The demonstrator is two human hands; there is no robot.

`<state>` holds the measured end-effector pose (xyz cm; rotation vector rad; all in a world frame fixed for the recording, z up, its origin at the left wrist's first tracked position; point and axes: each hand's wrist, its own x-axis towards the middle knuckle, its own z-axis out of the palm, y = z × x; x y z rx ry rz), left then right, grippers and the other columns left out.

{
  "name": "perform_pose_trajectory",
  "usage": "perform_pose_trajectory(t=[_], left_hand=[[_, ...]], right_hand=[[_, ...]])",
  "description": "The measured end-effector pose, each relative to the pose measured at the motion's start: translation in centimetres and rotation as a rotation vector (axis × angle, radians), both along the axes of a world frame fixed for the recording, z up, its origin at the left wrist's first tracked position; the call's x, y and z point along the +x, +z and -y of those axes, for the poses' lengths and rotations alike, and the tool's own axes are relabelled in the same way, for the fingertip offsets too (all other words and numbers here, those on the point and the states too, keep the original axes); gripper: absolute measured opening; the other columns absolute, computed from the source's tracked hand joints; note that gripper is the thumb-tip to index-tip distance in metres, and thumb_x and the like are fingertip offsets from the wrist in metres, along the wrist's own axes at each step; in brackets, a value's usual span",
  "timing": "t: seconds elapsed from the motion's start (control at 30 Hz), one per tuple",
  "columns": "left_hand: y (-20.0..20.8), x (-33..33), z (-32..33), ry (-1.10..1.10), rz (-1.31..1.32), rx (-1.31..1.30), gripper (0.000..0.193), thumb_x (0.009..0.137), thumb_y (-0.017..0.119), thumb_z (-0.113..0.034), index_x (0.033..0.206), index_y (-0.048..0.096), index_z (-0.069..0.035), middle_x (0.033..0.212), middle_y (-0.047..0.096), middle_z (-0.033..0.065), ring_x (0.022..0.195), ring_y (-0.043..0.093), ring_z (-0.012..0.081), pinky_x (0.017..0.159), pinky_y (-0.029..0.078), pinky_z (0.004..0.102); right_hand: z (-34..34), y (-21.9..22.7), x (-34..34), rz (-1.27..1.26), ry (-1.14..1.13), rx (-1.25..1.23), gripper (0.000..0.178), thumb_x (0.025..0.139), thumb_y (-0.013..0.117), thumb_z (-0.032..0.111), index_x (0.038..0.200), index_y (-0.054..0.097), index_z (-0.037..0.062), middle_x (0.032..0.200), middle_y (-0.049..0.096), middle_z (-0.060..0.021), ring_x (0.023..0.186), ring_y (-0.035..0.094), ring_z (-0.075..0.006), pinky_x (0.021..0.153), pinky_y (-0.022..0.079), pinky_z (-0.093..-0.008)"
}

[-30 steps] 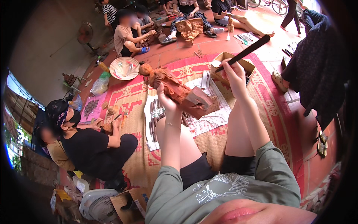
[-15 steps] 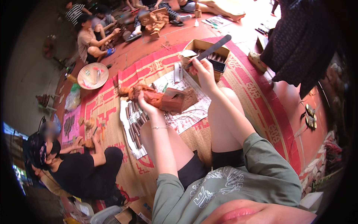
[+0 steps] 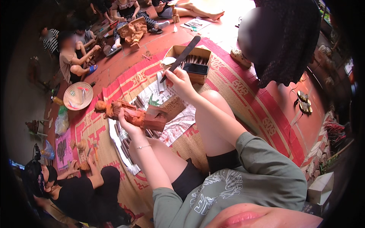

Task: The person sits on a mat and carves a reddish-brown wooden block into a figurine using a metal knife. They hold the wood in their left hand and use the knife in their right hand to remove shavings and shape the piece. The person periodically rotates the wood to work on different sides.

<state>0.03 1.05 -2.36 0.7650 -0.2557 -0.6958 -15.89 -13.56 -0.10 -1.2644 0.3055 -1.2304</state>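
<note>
My left hand [image 3: 129, 126] is closed around the middle of a carved reddish-brown wooden figurine [image 3: 134, 115]. The figurine lies tilted on its side, head to the left and blocky base to the right. In my raised right hand [image 3: 181, 84] is a long, dark, flat tool with a rounded end [image 3: 186, 54], pointing up and away, apart from the wood. I cannot tell whether it is a file or a blade. Beneath the figurine, several wooden-handled tools [image 3: 125, 146] lie in a row on a white cloth [image 3: 115, 136]. A brown wooden piece [image 3: 173, 106] shows behind its base, over printed paper [image 3: 185, 123].
Beyond my right hand stands a box [image 3: 200, 78] of handled tools, with a phone [image 3: 195, 68] on it. A woven basket [image 3: 78, 95] sits far left. A co-worker [image 3: 81, 190] handles a small carving at left. Another person in dark clothing [image 3: 291, 49] stands at right.
The view has swung, so the surroundings sit further left. The figurine has moved left relative to the paper, uncovering more of the brown piece. Both hands keep their hold.
</note>
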Motion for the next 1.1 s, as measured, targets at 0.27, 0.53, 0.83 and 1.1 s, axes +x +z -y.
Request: perform_pose_trajectory(t=[0.27,0.53,0.83,1.1], left_hand=[[1.9,7.5,-5.2,0.047,0.198,-0.221,0.047,0.082,0.046,-0.044,0.111,0.047,-0.007,0.091,0.055,0.0121,0.08,0.055,0.0284,0.074,0.047,0.0447],[4.7,8.0,-10.8,0.416,0.067,-0.111,0.044,0.081,0.041,-0.05,0.103,0.05,-0.013,0.095,0.055,0.0076,0.088,0.054,0.0234,0.079,0.047,0.043],[12.2,-0.7,-10.6,0.518,0.313,-0.425,0.067,0.078,0.043,-0.055,0.125,0.041,-0.007,0.126,0.044,0.0132,0.117,0.043,0.0304,0.096,0.038,0.0482],[12.2,-4.2,-16.6,0.996,0.733,-0.131,0.06,0.081,0.044,-0.048,0.124,0.04,-0.006,0.128,0.044,0.0093,0.119,0.041,0.0285,0.1,0.033,0.0491]], right_hand=[[-0.4,0.6,-1.5,-0.097,-0.032,0.035,0.022,0.089,0.053,0.021,0.087,0.061,0.0014,0.069,0.058,-0.0019,0.063,0.048,-0.0056,0.057,0.037,-0.0188],[0.7,-0.4,-1.4,-0.111,0.067,-0.012,0.023,0.087,0.056,0.023,0.081,0.059,0.001,0.073,0.061,-0.0041,0.064,0.05,-0.0066,0.062,0.041,-0.0207],[-4.8,-1.9,0.6,-0.46,0.463,-0.262,0.025,0.093,0.044,0.019,0.078,0.052,0.001,0.069,0.052,-0.0005,0.063,0.048,-0.0084,0.061,0.039,-0.0237],[-11.5,-5.4,0.4,-0.81,0.516,-1.277,0.009,0.071,0.056,0.013,0.068,0.058,0.0049,0.062,0.059,-0.0152,0.062,0.059,-0.0317,0.059,0.046,-0.0412]])
